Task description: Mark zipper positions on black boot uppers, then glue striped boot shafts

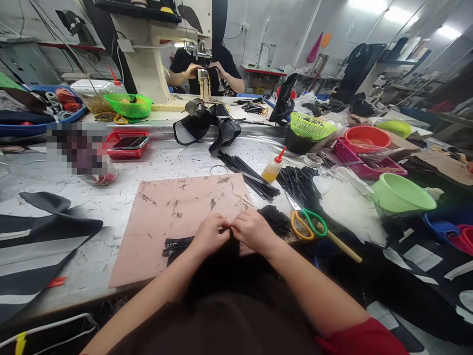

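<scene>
Both hands close together, fingertips meeting over the near edge of the grey-white bench (pixel 121 202). Left hand (pixel 213 234) and right hand (pixel 252 230) are at the upper edge of a soft black piece of material (pixel 231 248) — exact grip hidden by the fingers. The piece lies at the near side of a stained pink rectangular board (pixel 162 207); a black zipper-like strip (pixel 179 242) shows left of the left hand.

Right of the board: a pile of small black pieces (pixel 274 220), then scissors with one orange and one green handle (pixel 312 217). Beyond the hands: a bundle of thin black strips (pixel 248 175) and a translucent, red-tipped bottle with yellow liquid (pixel 272 170). Bench's left edge: a large black sheet with pale strips (pixel 44 239).
</scene>
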{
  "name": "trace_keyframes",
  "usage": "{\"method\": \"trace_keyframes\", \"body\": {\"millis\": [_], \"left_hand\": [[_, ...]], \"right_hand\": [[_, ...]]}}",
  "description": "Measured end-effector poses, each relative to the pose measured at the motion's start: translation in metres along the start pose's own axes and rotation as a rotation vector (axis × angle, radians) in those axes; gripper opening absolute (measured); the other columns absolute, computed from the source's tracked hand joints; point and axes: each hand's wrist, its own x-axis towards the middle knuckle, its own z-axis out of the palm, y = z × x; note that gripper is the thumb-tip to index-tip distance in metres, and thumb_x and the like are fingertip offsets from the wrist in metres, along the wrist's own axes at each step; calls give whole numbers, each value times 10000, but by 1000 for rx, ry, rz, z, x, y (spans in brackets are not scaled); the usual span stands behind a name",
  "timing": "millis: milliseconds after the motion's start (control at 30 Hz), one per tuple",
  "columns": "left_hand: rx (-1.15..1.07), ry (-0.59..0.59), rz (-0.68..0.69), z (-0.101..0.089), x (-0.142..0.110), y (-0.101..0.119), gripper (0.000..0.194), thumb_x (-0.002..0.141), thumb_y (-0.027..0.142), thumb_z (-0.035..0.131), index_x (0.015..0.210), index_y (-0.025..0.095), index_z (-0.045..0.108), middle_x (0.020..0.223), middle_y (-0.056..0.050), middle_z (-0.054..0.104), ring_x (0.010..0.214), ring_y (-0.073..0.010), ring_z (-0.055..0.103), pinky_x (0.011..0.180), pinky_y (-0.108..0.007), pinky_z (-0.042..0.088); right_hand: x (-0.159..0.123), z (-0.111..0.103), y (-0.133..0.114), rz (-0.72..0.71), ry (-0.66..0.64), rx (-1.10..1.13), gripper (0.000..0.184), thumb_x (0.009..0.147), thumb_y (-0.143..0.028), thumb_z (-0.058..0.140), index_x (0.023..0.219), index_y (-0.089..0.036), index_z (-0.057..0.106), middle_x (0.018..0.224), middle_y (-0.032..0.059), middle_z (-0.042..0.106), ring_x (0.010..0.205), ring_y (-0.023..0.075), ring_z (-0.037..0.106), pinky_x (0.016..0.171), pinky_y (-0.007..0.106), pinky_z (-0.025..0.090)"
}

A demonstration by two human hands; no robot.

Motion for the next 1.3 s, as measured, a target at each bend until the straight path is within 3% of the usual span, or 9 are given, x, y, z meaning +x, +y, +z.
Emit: {"method": "trace_keyframes", "body": {"millis": [133, 267, 400, 600, 733, 867, 967, 1067, 1300], "left_hand": [[-78, -2, 12, -3, -2, -5, 127, 682, 145, 509, 659, 173, 630, 714, -20, 582, 723, -132, 548, 699, -244, 442], [-176, -1, 31, -7, -5, -5, 111, 683, 191, 516, 671, 175, 626, 722, -21, 578, 727, -139, 558, 714, -261, 442], [-193, -31, 39, -13, -6, 1, 117, 689, 233, 524, 686, 180, 628, 731, -21, 576, 738, -144, 559, 725, -268, 441], [-92, -119, 1, -28, -11, 14, 127, 707, 194, 468, 739, 185, 590, 783, -12, 593, 756, -142, 558, 712, -251, 439], [23, -208, -14, -35, -24, 27, 176, 725, 180, 429, 798, 206, 586, 751, 13, 620, 693, -137, 552, 635, -238, 417], [124, -244, 177, -34, -48, 44, 161, 730, 180, 450, 783, 196, 602, 736, -4, 630, 671, -138, 550, 622, -229, 396], [148, -291, 212, -45, -67, 45, 176, 736, 191, 470, 855, 204, 598, 789, -16, 639, 712, -148, 567, 646, -227, 401], [160, -391, 32, -74, -88, 33, 336, 705, 290, 573, 1034, 234, 543, 929, -29, 637, 819, -189, 578, 679, -250, 415], [178, -420, -164, -144, -145, 32, 187, 724, 236, 564, 903, 250, 615, 851, 14, 640, 809, -168, 567, 671, -221, 395]], "right_hand": [[-1, 0, -4, -34, 101, -35, 193, 759, -111, 472, 613, -159, 589, 575, 35, 590, 581, 152, 485, 595, 284, 383], [-4, 1, -2, 77, 188, 277, 168, 761, -120, 478, 662, -173, 604, 635, 28, 634, 607, 133, 524, 620, 255, 418], [-1, 4, -7, 393, 124, 699, 97, 716, -186, 517, 643, -190, 579, 612, 5, 608, 558, 118, 510, 554, 242, 415], [-22, -21, -3, 923, 262, 1246, 227, 758, -364, 376, 603, -213, 444, 474, -42, 433, 395, 95, 341, 365, 205, 288], [-59, -48, -1, 832, -113, 872, 239, 682, -344, 571, 510, -178, 552, 645, 9, 518, 488, 93, 439, 451, 226, 391], [-70, -40, -36, 700, -260, 844, 221, 645, -276, 640, 852, -202, 662, 1011, 60, 575, 520, 95, 486, 536, 271, 463], [-60, -25, -70, 532, -329, 994, 192, 751, -288, 546, 884, -192, 646, 860, 42, 639, 705, 185, 579, 699, 324, 477], [-51, -26, -85, 517, -374, 989, 268, 804, -343, 468, 696, -165, 636, 691, 41, 641, 678, 219, 592, 658, 336, 479], [-31, -80, -86, 444, -360, 909, 268, 733, -429, 559, 601, -212, 645, 595, 40, 639, 575, 210, 592, 558, 297, 480]]}}
